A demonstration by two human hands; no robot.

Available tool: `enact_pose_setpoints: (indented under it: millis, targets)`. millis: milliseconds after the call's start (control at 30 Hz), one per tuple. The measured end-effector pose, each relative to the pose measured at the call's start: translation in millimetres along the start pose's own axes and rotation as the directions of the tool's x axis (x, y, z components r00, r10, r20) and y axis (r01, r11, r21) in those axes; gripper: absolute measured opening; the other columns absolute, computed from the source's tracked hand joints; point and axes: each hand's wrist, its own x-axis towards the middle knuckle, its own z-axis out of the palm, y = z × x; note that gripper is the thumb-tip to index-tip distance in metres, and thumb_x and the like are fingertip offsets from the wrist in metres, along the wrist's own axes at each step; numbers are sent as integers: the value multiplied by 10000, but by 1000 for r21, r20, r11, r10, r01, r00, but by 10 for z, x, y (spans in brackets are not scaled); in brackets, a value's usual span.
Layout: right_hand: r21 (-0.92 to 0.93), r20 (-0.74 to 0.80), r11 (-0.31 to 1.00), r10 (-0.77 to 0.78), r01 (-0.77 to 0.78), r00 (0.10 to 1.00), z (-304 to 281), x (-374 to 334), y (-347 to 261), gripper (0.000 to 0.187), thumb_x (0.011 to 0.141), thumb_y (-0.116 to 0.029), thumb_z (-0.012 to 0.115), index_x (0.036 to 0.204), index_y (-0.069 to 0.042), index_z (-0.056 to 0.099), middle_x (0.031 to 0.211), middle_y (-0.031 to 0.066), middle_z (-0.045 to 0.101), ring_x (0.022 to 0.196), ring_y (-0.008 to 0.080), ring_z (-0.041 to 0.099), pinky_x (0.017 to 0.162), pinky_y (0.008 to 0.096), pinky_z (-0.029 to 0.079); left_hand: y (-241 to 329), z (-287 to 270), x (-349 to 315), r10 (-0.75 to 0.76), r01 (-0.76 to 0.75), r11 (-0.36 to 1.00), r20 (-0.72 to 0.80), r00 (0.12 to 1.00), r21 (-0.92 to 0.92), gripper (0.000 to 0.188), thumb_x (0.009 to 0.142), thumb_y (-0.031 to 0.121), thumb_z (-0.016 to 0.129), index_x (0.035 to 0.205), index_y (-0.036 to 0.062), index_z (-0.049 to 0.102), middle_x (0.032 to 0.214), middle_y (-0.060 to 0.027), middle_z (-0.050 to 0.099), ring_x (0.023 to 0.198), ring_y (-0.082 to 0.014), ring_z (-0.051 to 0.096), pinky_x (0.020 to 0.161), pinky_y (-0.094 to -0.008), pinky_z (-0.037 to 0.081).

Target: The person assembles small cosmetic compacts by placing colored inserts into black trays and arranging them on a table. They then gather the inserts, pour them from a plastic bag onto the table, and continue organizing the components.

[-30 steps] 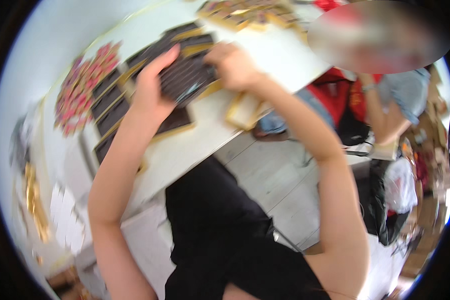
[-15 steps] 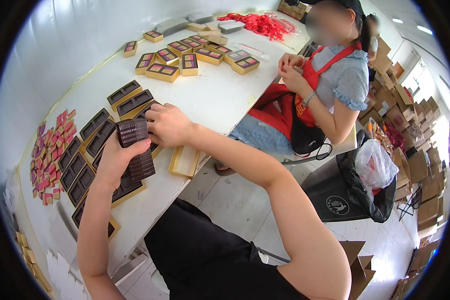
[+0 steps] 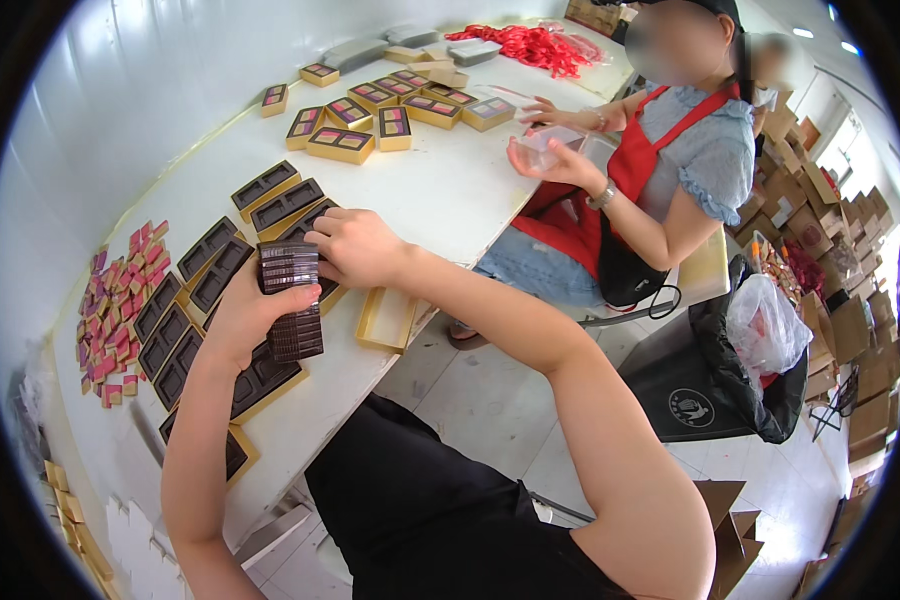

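My left hand [image 3: 238, 318] grips a stack of dark brown plastic trays [image 3: 295, 325], nested together and standing tilted over the table. Against the upper right side of that stack is my right hand [image 3: 358, 245], its fingers curled in. Its fingertips lie between the stack and a filled box, so what they pinch is hidden. Around both hands sit several gold boxes lined with brown compartment trays, such as one long box [image 3: 288, 204] and another at the left [image 3: 170, 345]. An unlined gold box [image 3: 381, 346] stands near the table edge, right of the stack.
Small pink and purple wrapped pieces [image 3: 120, 310] are heaped at the left. Filled boxes [image 3: 342, 146] and red ribbons [image 3: 530, 48] lie farther back. A co-worker [image 3: 690, 150] sits at right, holding a clear plastic piece [image 3: 550, 150]. A black bin [image 3: 670, 385] stands on the floor.
The view has shifted slightly, moving the table scene a little right in the picture. My hands keep nearly the same pose on the stack. The co-worker's hands have parted and now show a clear plastic piece.
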Motion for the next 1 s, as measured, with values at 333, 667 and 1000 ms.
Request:
enact_pose_setpoints:
  millis: [333, 667, 1000]
  targets:
    - [19, 68, 986, 166, -168, 984, -93, -72, -75, 247, 693, -287, 750, 785, -90, 635, 858, 56, 565, 889, 248, 576, 794, 421, 465, -79, 30, 18, 43, -44, 995, 15, 999, 90, 489, 719, 159, 770, 1137, 14, 564, 988, -43, 627, 846, -123, 604, 750, -270, 491]
    - [-9, 31, 934, 357, -357, 934, -31, -21, -94, 396, 596, -267, 813, 806, 22, 641, 959, 172, 525, 916, 327, 529, 796, 374, 498, -70, 101, 10, 26, -14, 995, 116, 993, -101, 428, 753, 108, 715, 1148, 18, 577, 918, -14, 588, 782, -100, 572, 696, -249, 483]
    - [-272, -38, 884, 386, -381, 922, -47, 27, -260, 301, 598, -283, 780, 765, -52, 680, 978, 143, 518, 940, 313, 490, 759, 377, 479, -76, 120, -36, 22, -16, 994, 53, 998, -105, 442, 750, 127, 744, 1129, 0, 557, 912, -28, 596, 786, -106, 582, 705, -262, 489]
